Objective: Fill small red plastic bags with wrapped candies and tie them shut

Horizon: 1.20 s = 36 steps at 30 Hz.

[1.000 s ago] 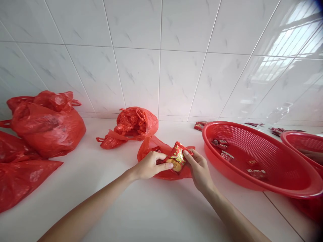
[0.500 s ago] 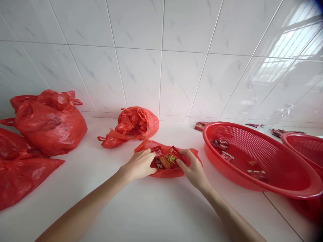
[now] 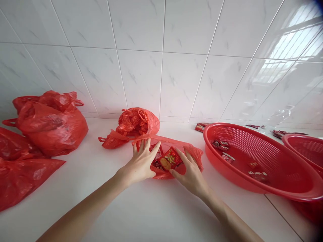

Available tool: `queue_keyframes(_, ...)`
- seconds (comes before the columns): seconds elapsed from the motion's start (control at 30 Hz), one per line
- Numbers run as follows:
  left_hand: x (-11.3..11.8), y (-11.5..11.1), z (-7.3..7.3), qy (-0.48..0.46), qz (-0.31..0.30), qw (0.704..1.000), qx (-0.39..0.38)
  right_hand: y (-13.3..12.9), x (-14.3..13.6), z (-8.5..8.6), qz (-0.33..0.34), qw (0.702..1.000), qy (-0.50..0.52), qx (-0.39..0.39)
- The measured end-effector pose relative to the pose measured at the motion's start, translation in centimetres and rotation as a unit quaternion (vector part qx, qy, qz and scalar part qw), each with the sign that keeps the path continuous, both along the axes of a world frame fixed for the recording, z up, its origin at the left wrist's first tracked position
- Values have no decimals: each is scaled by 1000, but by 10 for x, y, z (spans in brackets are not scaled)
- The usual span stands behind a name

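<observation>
Left hand (image 3: 141,164): fingers splayed, nothing gripped, laid over the left edge of an open bag of thin red plastic (image 3: 196,155). Right hand (image 3: 190,173): thumb and index finger parted, nothing clasped, at the bag's right side, fingers against the film. Between the hands, inside the bag: a shiny red square snack packet with yellow-green lettering and a biscuit picture (image 3: 170,158), lying tilted by the right thumb; darker red small packets (image 3: 157,154) next to it, partly hidden by the left hand.

Beyond the left hand, a crumpled red plastic bag with handles (image 3: 151,122). Far left of the left hand, a bulging red plastic bag (image 3: 52,124) and a flatter red plastic bag (image 3: 25,178). Right of the right hand, a big round red perforated plastic basket (image 3: 252,148), few small wrapped packets (image 3: 228,157) in it. Past it, a clear plastic bottle (image 3: 281,114) and a second red plastic basket (image 3: 305,144). White countertop (image 3: 141,208) under everything.
</observation>
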<state>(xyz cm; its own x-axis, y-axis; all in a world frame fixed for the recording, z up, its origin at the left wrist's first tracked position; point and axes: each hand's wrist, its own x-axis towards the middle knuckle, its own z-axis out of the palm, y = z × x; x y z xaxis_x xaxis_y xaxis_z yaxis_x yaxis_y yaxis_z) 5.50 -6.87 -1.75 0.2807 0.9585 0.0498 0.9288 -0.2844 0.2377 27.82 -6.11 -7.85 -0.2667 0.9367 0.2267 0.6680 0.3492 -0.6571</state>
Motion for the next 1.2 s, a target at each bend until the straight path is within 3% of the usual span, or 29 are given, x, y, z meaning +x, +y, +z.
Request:
queue_keyframes(0.2,-4,-4,13,5,5,999,51,-4,2,8,6,996,-57,61)
queue_keyframes(0.5,-1,-6,20,37,16,984,173,0,6,21,-12,983,-118,142)
queue_keyframes(0.73,-11,-8,22,45,8,998,53,1,2,17,29,976,-147,157)
queue_keyframes(0.87,-16,-11,22,19,-28,998,46,-3,-2,20,59,975,-143,161)
queue_keyframes(1.0,-14,-12,25,-26,-47,997,56,-9,-4,38,102,958,-133,234)
queue_keyframes(1.13,-14,-11,29,-73,-28,995,65,-5,0,71,156,912,-123,360)
queue_keyframes(1.2,-14,-10,31,-101,-13,993,52,1,4,87,144,891,-158,400)
